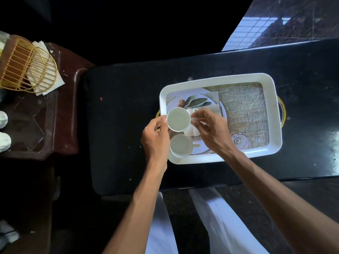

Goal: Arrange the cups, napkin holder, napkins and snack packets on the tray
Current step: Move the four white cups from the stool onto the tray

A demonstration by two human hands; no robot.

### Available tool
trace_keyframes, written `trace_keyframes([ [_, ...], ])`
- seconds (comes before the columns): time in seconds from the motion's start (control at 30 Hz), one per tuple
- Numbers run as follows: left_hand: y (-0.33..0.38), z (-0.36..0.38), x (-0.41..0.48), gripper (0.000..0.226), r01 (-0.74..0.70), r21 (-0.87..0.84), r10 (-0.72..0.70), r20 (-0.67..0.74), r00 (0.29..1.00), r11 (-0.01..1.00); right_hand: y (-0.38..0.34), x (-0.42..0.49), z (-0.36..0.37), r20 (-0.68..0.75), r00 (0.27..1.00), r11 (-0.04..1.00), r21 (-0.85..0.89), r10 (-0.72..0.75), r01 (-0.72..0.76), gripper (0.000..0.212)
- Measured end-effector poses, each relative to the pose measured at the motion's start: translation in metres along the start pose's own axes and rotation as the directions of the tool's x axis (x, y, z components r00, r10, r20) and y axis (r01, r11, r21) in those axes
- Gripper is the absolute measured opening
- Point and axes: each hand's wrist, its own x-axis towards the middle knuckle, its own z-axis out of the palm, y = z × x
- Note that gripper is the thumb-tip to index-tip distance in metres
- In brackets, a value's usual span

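— What sort of room?

— Dim. A black speckled worktop (128,110) carries a white tray (271,99) printed with burlap and leaves; a glossy dark stone floor catches window light beyond.

— And the hands?

— Left hand (156,136) has its grip closed around a pale cup (178,119) at the tray's left end; right hand (211,129) pinches that cup's handle. A second cup (181,145) stands just nearer.

— The rest?

— A gold wire napkin holder (27,65) lies on napkins (46,70) on a reddish side table (60,114), well apart.
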Motion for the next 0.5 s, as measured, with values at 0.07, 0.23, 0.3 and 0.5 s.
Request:
trace_keyframes([
  [0.07, -0.001, 0.003, 0.001, 0.023, 0.011, -0.003, -0.011, -0.018, 1.0, 1.0, 0.003, 0.002, 0.0, 0.003, 1.0, 1.0, -0.01, -0.003, 0.003, 0.011],
  [0.23, -0.004, 0.004, 0.003, 0.022, 0.035, -0.014, -0.035, -0.035, 0.999, 0.999, 0.007, 0.003, 0.003, 0.015, 1.0, 1.0, -0.019, -0.006, 0.007, 0.011],
  [0.3, -0.006, 0.003, 0.002, 0.021, 0.033, -0.001, -0.033, -0.031, 0.999, 0.999, 0.008, 0.003, 0.004, 0.022, 1.0, 1.0, -0.013, 0.003, -0.003, 0.011],
  [0.5, -0.008, 0.003, 0.004, 0.02, 0.05, 0.019, -0.05, -0.023, 0.999, 0.999, 0.012, 0.004, 0.006, 0.018, 1.0, 1.0, -0.012, 0.022, -0.021, 0.01],
])
